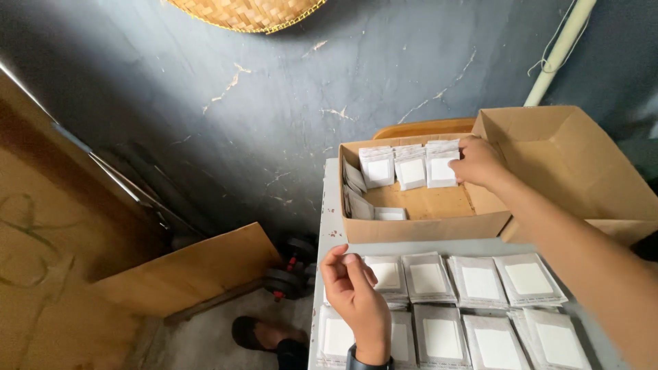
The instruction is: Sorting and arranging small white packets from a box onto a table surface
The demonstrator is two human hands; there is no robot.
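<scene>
Our right hand (478, 162) reaches into the open brown cardboard box (425, 226), fingers closed on the rightmost upright white paper sachet (442, 164) in the row along its far wall. Our left hand (356, 298) hovers loosely curled over the flat grey-and-white packets (480, 282) laid in rows on the pale table (332, 226), gripping nothing that we can see. We judge the standing row could topple if the sachet is nudged sideways, and packets near the table edge could slide off. Behind stands a scuffed dark blue-grey wall (274, 103), a woven basket (247, 12) above, wooden boards (185, 270) leaning below.
</scene>
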